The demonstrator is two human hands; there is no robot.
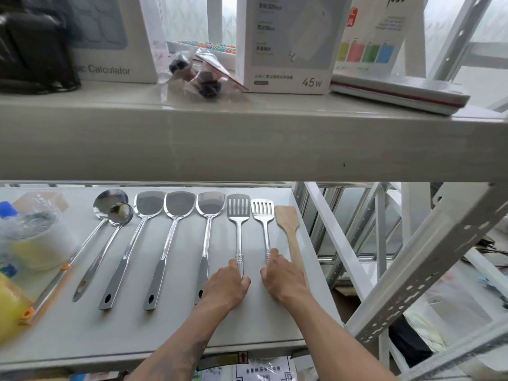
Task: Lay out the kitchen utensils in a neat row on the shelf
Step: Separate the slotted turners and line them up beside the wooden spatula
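Several utensils lie side by side on the lower shelf point(247, 331), heads pointing away from me. From the left: two steel ladles point(110, 213), three solid steel turners point(178, 209), a slotted turner point(238, 209), a smaller slotted turner point(263, 211), and a wooden spatula point(288, 218) at the right edge. My left hand point(226, 288) is closed around the handle end of the larger slotted turner. My right hand point(283, 279) grips the handle of the smaller slotted turner and covers the wooden spatula's lower handle.
Wrapped tape rolls point(30, 243), a blue-capped item and a yellow object point(11, 306) crowd the shelf's left end. The upper shelf board point(247, 138) hangs close overhead, carrying boxes point(288, 42) and a plastic packet. White perforated rack posts point(428, 262) stand to the right.
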